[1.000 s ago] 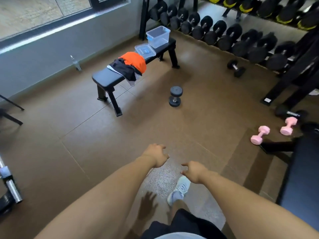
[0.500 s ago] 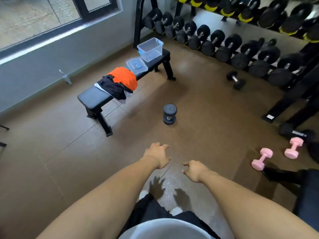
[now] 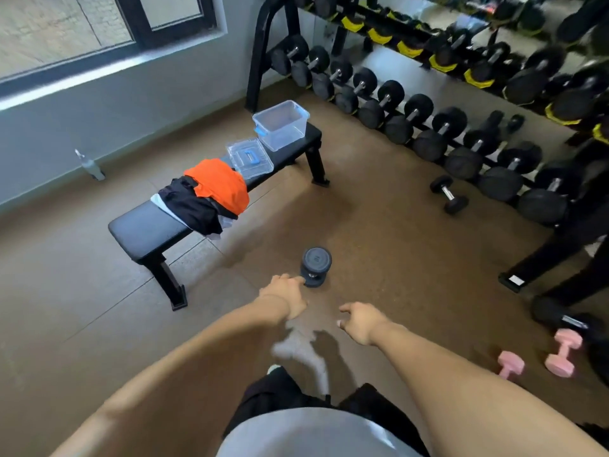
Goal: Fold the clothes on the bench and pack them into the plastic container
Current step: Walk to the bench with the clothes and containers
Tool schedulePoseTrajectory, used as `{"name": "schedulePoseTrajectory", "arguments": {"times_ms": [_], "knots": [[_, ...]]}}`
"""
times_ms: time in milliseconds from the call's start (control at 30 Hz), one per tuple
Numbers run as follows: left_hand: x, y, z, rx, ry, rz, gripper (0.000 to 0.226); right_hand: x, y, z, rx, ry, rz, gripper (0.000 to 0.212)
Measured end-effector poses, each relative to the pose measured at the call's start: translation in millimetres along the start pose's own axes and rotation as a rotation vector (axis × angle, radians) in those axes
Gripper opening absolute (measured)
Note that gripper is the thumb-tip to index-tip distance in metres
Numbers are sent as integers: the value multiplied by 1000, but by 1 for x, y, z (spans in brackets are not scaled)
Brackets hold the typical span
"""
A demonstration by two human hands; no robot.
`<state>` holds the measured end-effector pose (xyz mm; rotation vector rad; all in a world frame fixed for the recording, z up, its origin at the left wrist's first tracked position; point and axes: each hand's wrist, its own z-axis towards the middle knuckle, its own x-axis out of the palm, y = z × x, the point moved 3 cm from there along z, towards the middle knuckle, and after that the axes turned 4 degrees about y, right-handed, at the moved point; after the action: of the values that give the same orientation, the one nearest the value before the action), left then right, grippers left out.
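A black bench [image 3: 145,229] stands ahead on the brown floor. On its middle lies a heap of clothes: an orange garment [image 3: 220,186] on top, a black one [image 3: 189,206] beside it, and white cloth underneath. Past the heap lies a clear lid with a blue handle [image 3: 249,157], and at the far end stands the clear plastic container [image 3: 280,124], with nothing inside. My left hand [image 3: 286,296] and my right hand [image 3: 361,321] are stretched out in front of me, well short of the bench, fingers loosely apart and holding nothing.
A dark dumbbell [image 3: 315,266] stands on end on the floor between me and the bench. A long rack of black dumbbells [image 3: 428,127] runs along the right. A loose black dumbbell [image 3: 449,194] and two pink dumbbells [image 3: 562,352] lie on the floor at right. A spray bottle [image 3: 89,164] stands by the wall.
The bench, clothes and container have come closer and shifted toward the middle of the view as I walk forward. Both hands stay held out and hold nothing.
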<state>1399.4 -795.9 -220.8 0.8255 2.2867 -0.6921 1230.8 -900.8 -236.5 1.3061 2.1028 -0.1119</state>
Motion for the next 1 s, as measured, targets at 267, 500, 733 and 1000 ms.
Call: {"name": "schedulePoseTrajectory", "arguments": {"times_ms": [267, 500, 733, 1000], "knots": [[-84, 10, 90, 45, 99, 47, 56, -93, 48, 93, -28, -6, 3, 57], [-174, 10, 181, -100, 30, -55, 53, -208, 68, 198, -145, 39, -135, 58], [-265, -10, 258, -186, -88, -306, 63, -342, 93, 275, -197, 62, -156, 55], [-326, 32, 325, -251, -123, -364, 57, -402, 189, 342, -308, 48, -214, 54]]}}
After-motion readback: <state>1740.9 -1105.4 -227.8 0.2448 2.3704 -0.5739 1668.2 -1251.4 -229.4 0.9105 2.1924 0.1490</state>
